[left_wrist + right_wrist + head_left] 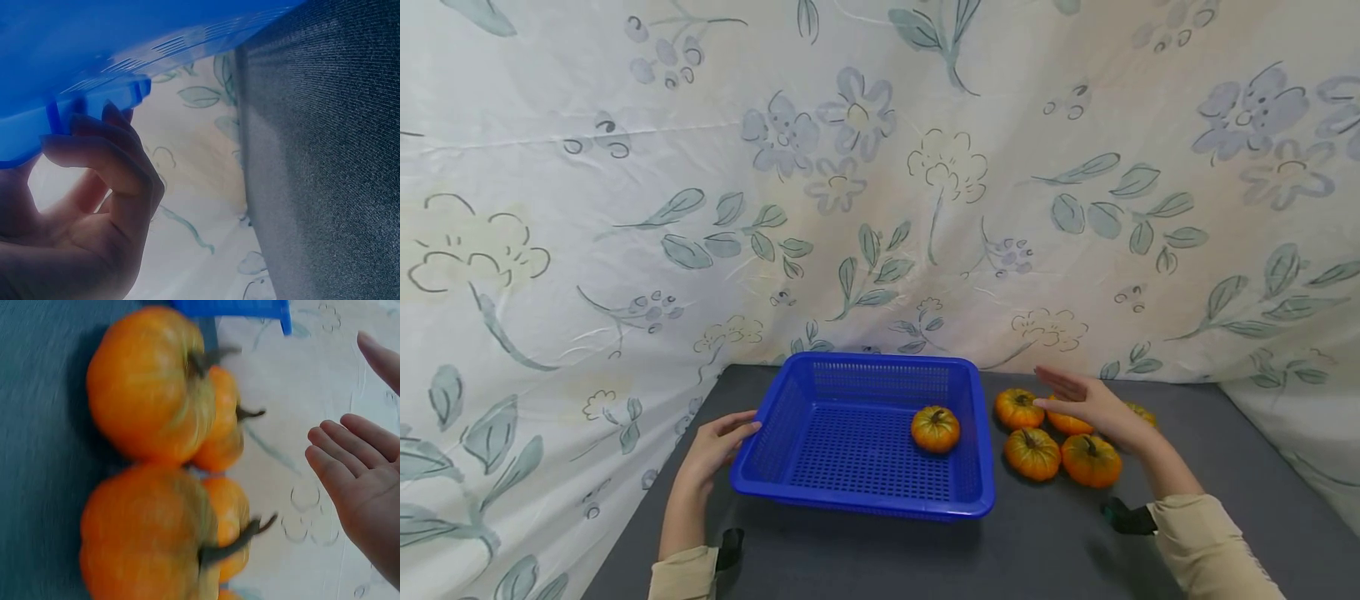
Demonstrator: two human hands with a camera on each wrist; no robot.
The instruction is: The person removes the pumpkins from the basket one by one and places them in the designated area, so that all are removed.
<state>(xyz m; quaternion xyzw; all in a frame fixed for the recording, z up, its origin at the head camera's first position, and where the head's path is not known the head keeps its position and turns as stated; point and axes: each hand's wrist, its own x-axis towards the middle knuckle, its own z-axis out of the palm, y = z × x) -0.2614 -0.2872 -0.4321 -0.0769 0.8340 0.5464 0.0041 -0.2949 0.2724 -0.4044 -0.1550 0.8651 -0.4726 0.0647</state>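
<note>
My left hand (711, 454) grips the left rim of a blue plastic basket (859, 500); in the left wrist view its curled fingers (128, 165) hook under the rim. One small orange pumpkin (936, 431) sits inside, toward the basket's right side. Over a cluster of pumpkins on the right, my right hand (1101, 414) hovers with its fingers extended and holds nothing. Nearest in that cluster are a front-left pumpkin (1032, 455) and a front-right pumpkin (1092, 463). The right wrist view shows the palm (375, 494) apart from the pumpkins, their stems (234, 544) sticking up.
Dark grey cloth covers the table (850, 558). Behind it hangs a white curtain (880, 275) printed with flowers and leaves. More pumpkins stand behind the front pair, including one at the back left (1017, 409) and one partly hidden by the right hand (1142, 413).
</note>
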